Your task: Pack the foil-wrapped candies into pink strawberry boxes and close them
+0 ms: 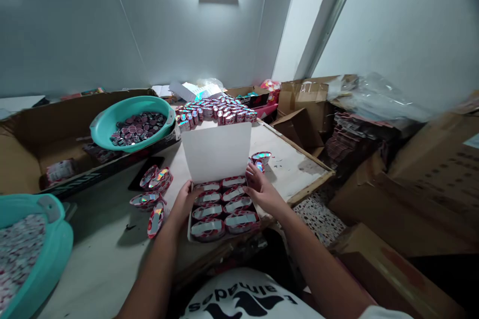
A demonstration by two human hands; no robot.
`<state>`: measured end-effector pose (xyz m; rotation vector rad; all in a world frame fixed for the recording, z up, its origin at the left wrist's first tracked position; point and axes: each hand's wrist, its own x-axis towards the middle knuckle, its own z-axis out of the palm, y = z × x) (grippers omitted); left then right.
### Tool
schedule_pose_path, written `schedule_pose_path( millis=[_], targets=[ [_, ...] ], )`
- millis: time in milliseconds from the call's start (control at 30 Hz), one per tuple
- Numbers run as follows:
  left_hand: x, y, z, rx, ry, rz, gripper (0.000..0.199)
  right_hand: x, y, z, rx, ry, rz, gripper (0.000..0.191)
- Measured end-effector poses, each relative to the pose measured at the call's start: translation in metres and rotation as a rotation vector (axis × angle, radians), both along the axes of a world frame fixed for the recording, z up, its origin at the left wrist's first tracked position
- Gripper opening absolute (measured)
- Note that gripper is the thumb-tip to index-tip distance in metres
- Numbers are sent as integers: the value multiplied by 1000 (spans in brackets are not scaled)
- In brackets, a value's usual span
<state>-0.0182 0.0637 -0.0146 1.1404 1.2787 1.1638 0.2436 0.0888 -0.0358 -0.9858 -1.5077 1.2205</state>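
Note:
A white cardboard box (217, 152) stands at the table's near edge with its lid raised. Inside it, small red-and-white packs (208, 212) sit in two columns, pale tops facing up. My left hand (184, 203) grips the box's left side, thumb over the rim by the packs. On the opposite side, my right hand (265, 193) holds the right wall, its thumb reaching in over a pack and its fingers outside near the lid. Several loose shiny packs (156, 178) lie left of the box. A few more packs (261, 156) rest behind my right hand.
A large pile of similar packs (224, 108) covers the table's back. One turquoise basin (107, 122) holds dark round pieces; another basin (62, 239) at lower left holds small pale pieces. A long carton (22, 142) stands left. Cardboard boxes (374, 199) crowd the floor at right.

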Motion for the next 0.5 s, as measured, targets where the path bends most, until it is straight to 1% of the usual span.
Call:
schedule_pose_path(
  millis=[67,133,233,267,333,367,400,500],
  targets=[
    [-3,-2,0,1,63,37,66,-9,4,1,31,-23,70,93],
    [-3,-2,-1,14,157,100,65,-15,6,1,26,-77,105,93],
    [2,1,-7,45,287,217,65,-16,8,-2,10,-108,93,91],
    [3,2,-10,61,309,238,67,-15,8,-2,16,-105,83,90],
    [5,2,-16,100,316,239,68,-12,10,-2,47,-109,56,90],
    [4,0,-18,121,310,223,66,-11,11,-2,72,-123,50,87],
    [2,-3,-19,144,305,204,62,-9,12,-1,105,-138,43,81],
    [-10,-16,-16,230,319,146,48,-3,16,-2,190,-155,49,54]
  ],
)
